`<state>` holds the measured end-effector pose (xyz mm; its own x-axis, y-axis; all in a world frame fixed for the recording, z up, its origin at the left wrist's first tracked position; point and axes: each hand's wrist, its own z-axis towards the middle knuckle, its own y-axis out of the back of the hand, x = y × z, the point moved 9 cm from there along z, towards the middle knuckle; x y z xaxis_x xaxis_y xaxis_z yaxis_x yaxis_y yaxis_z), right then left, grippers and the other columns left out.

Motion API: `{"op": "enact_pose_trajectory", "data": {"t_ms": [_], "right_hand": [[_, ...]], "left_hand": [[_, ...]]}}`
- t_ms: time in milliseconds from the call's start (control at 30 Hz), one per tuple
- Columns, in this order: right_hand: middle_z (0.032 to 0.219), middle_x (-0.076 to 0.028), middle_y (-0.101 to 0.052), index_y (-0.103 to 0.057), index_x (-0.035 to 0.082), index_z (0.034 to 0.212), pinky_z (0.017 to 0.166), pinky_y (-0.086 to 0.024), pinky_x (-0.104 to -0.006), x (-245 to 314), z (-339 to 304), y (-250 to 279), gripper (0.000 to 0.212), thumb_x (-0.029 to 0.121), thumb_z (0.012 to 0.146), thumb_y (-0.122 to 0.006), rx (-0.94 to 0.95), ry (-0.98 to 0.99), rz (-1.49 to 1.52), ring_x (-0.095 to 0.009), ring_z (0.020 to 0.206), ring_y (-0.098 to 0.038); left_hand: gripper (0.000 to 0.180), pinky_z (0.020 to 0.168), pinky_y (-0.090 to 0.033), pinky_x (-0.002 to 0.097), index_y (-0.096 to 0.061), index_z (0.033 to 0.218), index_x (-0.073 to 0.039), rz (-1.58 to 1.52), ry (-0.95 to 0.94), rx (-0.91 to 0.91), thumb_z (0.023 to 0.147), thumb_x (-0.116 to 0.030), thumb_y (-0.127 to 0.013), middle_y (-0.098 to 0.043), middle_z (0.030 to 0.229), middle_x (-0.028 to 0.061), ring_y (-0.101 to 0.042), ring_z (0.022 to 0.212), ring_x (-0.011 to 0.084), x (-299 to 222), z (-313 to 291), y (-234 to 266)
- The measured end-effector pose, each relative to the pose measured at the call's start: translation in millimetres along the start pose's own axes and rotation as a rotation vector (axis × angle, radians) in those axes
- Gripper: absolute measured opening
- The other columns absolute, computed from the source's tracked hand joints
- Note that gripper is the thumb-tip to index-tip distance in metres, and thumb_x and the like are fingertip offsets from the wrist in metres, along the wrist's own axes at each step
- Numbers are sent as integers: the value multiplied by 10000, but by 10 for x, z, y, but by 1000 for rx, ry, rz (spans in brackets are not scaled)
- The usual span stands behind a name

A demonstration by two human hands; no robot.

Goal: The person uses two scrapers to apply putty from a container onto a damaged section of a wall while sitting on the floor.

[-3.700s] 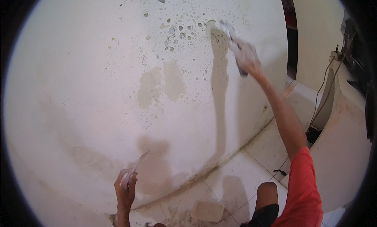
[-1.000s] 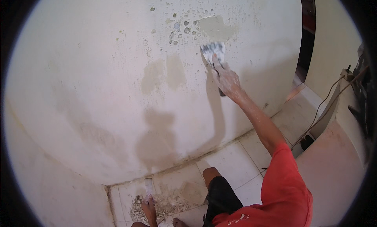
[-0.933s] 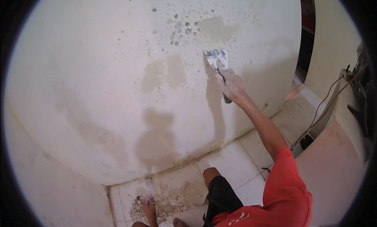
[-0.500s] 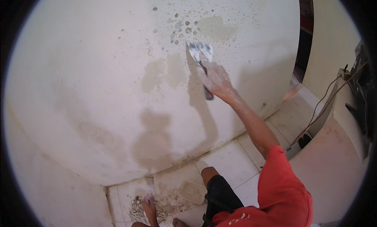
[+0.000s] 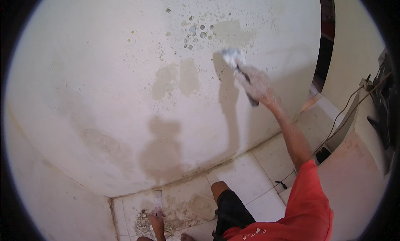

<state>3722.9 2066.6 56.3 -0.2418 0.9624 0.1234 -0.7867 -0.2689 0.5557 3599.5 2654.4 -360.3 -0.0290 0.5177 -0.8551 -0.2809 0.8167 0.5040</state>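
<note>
My right hand (image 5: pixel 257 84), dusted white, is closed round the dark handle of a putty knife (image 5: pixel 234 56). Its wide blade, smeared with white and blurred by motion, points up and left in front of the pale wall (image 5: pixel 108 74). Whether it touches the wall I cannot tell. Round pits and flaked spots mark the wall above the blade, beside beige patches (image 5: pixel 189 76). Low down near the floor, my left hand (image 5: pixel 157 222) grips a second scraper (image 5: pixel 158 196), its flat blade pointing toward the wall's foot.
Flaky debris (image 5: pixel 143 224) lies on the white floor tiles (image 5: pixel 239 172) around my left hand, beside a shallow, pale tray-like thing (image 5: pixel 203 205). At the right, a cable (image 5: pixel 341 118) hangs by a low pale partition (image 5: pixel 333 178) with dark things on it.
My right hand and its putty knife have moved right and slightly down, and the knife's shadow moved right too. My left hand has barely shifted.
</note>
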Motion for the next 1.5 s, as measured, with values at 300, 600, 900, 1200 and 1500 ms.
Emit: {"op": "enact_pose_trajectory", "data": {"t_ms": [300, 600, 900, 1200, 1500], "right_hand": [[988, -119, -563, -318, 291, 1497, 677, -549, -422, -512, 1028, 331, 533, 309, 993, -489, -162, 135, -359, -337, 774, -626], [1174, -245, -567, -263, 196, 1514, 791, -515, -500, -839, 233, -45, 568, 325, 991, -442, 16, -166, -196, -434, 888, -622], [1010, -294, -648, -510, -25, 1323, 858, -494, -440, -412, 1091, 716, 533, 321, 919, -484, -228, -180, 228, -444, 954, -621], [945, -264, -641, -394, 44, 1434, 799, -510, -482, 62, 669, -61, 599, 336, 922, -502, -9, -87, 18, -418, 878, -634], [1115, -208, -616, -447, 135, 1432, 847, -507, -421, -454, -191, -18, 542, 314, 931, -553, -2, -213, -93, -373, 972, -619]], "left_hand": [[336, 468, -381, 298, -657, 799, 16, 120, 15, 17, 963, -254, -540, -588, 570, 53, -509, 483, 118, -45, -43, 48], [330, 489, -424, 298, -672, 833, 13, 14, 45, 19, 957, -270, -559, -596, 581, 55, -565, 520, 129, 117, -13, 81], [354, 500, -427, 302, -677, 881, 12, -1, 20, 15, 967, -301, -537, -615, 620, 67, -574, 546, 135, 146, -9, 43], [339, 501, -443, 315, -668, 861, 31, 83, 40, 53, 959, -279, -571, -634, 639, 95, -573, 513, 156, -14, 43, -18], [278, 531, -453, 341, -672, 921, 54, 24, 10, 85, 942, -196, -551, -640, 653, 111, -596, 536, 189, 10, 66, -127]]}}
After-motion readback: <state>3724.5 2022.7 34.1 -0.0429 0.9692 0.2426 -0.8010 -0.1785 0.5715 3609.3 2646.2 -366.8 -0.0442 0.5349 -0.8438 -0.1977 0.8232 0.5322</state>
